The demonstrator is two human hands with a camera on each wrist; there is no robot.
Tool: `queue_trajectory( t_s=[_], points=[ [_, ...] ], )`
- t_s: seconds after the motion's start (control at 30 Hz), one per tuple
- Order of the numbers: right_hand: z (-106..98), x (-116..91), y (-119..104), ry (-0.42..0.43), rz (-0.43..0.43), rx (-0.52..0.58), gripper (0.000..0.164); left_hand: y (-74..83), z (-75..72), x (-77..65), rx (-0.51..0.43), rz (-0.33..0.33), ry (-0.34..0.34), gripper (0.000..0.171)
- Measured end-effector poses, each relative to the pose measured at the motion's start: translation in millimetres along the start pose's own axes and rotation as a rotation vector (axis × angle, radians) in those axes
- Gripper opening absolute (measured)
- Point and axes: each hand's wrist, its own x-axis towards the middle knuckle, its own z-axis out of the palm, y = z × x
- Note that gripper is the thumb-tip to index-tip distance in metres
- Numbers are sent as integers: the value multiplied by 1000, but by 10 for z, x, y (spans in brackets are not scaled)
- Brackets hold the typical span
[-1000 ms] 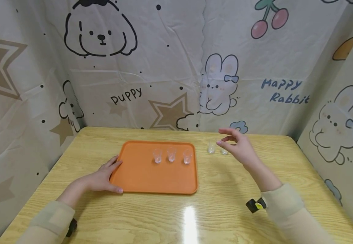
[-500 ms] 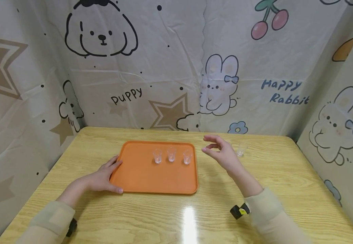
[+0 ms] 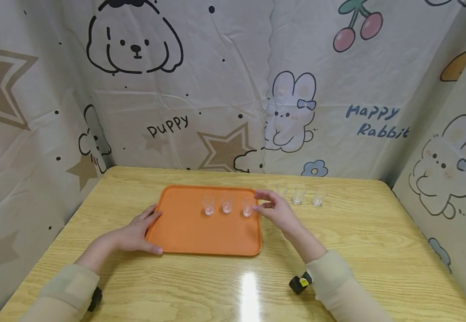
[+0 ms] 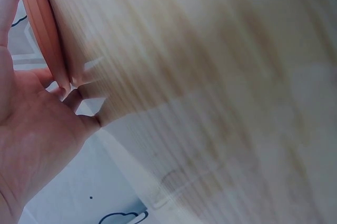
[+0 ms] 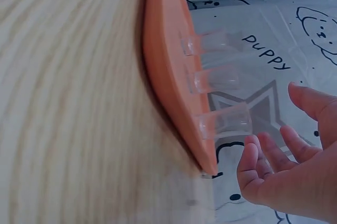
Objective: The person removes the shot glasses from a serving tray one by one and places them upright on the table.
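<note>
An orange tray (image 3: 192, 237) lies on the table. My left hand (image 3: 134, 232) is spread along its left edge, fingers at the rim and thumb at the front corner; in the left wrist view the fingers (image 4: 79, 98) meet the orange rim. Three clear shot glasses stand upright in a row on the tray: a left one (image 3: 208, 206), a middle one (image 3: 226, 205) and a right one (image 3: 247, 208). My right hand (image 3: 277, 212) reaches over the right rim, holding nothing. Its fingers and thumb are apart, and in the right wrist view fingertips (image 5: 251, 142) are close to the nearest glass (image 5: 226, 123).
Behind my right hand, three more clear glasses stand on the table: a partly hidden one (image 3: 282, 190), a middle one (image 3: 298, 197) and a right one (image 3: 318, 198). The wooden table (image 3: 176, 286) runs back to a patterned cloth (image 3: 217, 89), with cloth at both sides too.
My right hand has moved left and down, from above the loose glasses to the tray's right glass, uncovering the loose ones behind it. The left hand and the tray have stayed put.
</note>
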Motion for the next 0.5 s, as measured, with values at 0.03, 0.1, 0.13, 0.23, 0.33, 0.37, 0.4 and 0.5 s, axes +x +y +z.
queue_trajectory(
  t_s=[0.03,0.1,0.13,0.23,0.33,0.37,0.4,0.5],
  points=[
    [16,12,17,-4,8,2,53,2,1,0,-2,0,-1,113],
    [47,38,52,-5,14,-4,53,6,3,1,-5,0,-2,113],
    [60,51,67,-3,16,-7,54,7,5,2,-7,-1,-3,113],
    [92,95,105,10,11,-22,53,5,9,6,-5,-3,-4,114],
    [117,142,145,15,-3,-23,52,1,9,10,-6,-4,-4,114],
    [126,159,159,15,-12,-26,51,-2,8,11,-3,-4,-4,114],
    [135,175,171,14,-18,-24,51,-1,7,11,-3,-6,-4,114],
    [159,214,196,14,-36,-38,48,5,1,9,4,-2,-4,114]
  ],
)
